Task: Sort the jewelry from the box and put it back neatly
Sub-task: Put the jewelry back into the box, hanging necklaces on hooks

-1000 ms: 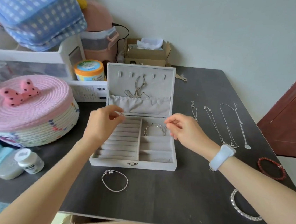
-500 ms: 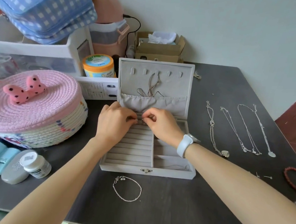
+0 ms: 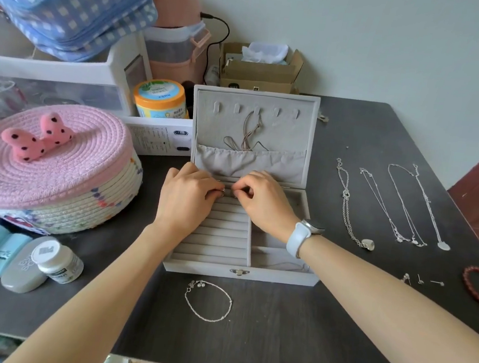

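A grey velvet jewelry box [image 3: 240, 273] stands open on the dark table, lid upright, with a brown cord [image 3: 249, 135] hanging from a lid hook. Both hands meet over the far rows of the ring slots. My left hand [image 3: 186, 196] pinches a small silver ring [image 3: 223, 191] at its fingertips. My right hand [image 3: 262, 201] has curled fingertips touching the slot beside it; what it holds is hidden. A silver bracelet [image 3: 208, 300] lies in front of the box. Three silver necklaces [image 3: 345, 204] [image 3: 389, 209] [image 3: 428, 201] lie stretched out to the right.
A pink-lidded woven basket [image 3: 47, 167] stands left, with cases and a white bottle [image 3: 57, 262] in front. An orange jar [image 3: 159, 99], a clear drawer unit and a cardboard box [image 3: 258, 71] stand behind. A red bead bracelet [image 3: 478, 289] and small earrings [image 3: 420, 279] lie right.
Both hands came together from apart and settled over the far ring slots. The view shifted so the box sits more central.
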